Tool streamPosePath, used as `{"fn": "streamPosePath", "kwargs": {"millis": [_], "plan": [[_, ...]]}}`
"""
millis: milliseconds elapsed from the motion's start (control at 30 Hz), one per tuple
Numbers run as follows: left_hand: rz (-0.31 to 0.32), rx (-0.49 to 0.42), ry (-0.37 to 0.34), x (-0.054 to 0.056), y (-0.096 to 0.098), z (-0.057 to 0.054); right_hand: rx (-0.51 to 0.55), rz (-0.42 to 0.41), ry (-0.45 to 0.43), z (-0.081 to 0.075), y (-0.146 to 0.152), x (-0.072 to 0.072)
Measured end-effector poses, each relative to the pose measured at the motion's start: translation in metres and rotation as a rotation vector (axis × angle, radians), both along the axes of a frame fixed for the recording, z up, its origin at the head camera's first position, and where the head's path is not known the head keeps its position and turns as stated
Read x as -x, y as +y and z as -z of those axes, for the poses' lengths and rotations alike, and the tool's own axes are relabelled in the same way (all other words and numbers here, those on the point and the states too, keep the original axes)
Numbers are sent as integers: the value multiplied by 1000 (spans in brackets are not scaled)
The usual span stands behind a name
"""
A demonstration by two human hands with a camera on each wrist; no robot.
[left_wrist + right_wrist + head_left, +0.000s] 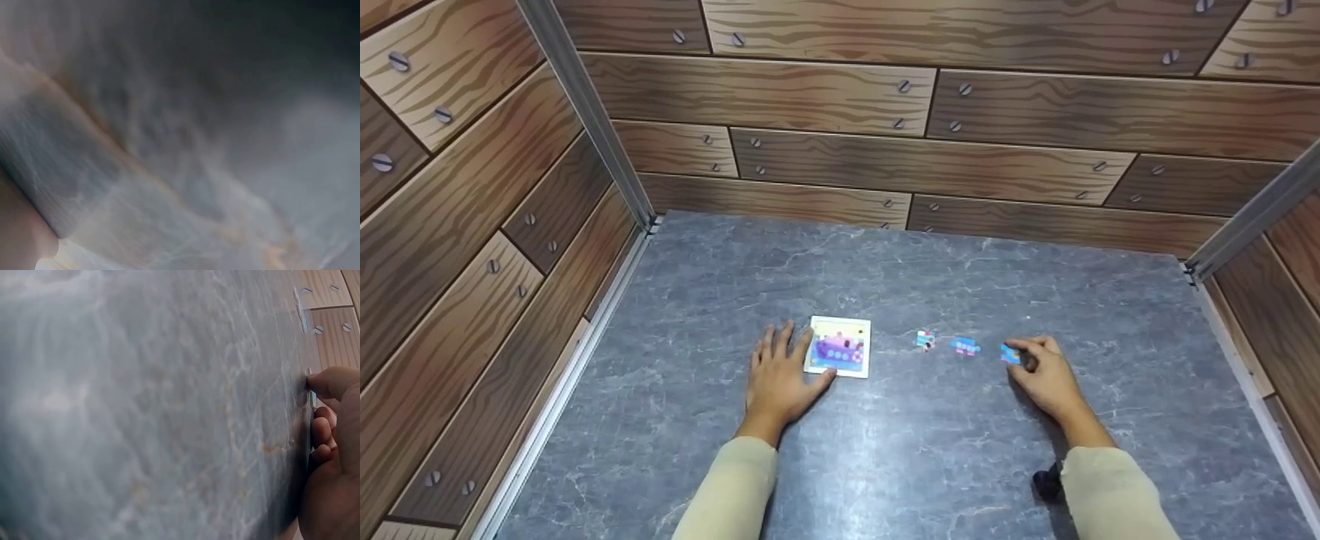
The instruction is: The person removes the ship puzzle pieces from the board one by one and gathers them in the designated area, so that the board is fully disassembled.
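In the head view my left hand (781, 380) lies spread at the left side of a small white-framed picture puzzle (866, 349), its fingers at the left edge and the thumb at the lower edge. The puzzle shows a purple ship. Off to the right, my right hand (1045, 379) pinches a blue puzzle piece (1010, 354) between thumb and forefinger, low at the tabletop. The right wrist view shows that piece (313, 398) edge-on by the fingertips. Between the hands lie a blue-and-pink puzzle piece (964, 346) and a blue-and-white one (925, 340).
The grey marbled tabletop (915, 442) is bounded by wood-patterned panels (840, 97) at the back and both sides, with metal posts in the corners. A small black object (1046, 484) shows beside the right sleeve. The left wrist view is badly blurred.
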State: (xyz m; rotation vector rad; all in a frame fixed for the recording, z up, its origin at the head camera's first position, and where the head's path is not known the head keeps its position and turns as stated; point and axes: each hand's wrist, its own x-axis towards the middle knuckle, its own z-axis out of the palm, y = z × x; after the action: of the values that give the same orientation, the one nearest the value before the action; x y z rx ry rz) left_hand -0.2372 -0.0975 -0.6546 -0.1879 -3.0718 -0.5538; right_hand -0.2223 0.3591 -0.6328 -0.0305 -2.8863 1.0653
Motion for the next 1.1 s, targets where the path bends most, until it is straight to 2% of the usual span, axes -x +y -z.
{"fn": "streamPosePath", "kwargs": {"millis": [633,767,1100], "plan": [[-1,6,1,1,1,1,11,0,5,-3,1,-2],[-7,0,0,1,1,-1,38,4,-20,-5,0,-4],[-8,-3,-4,1,1,-1,87,56,-27,-7,0,-3]]}}
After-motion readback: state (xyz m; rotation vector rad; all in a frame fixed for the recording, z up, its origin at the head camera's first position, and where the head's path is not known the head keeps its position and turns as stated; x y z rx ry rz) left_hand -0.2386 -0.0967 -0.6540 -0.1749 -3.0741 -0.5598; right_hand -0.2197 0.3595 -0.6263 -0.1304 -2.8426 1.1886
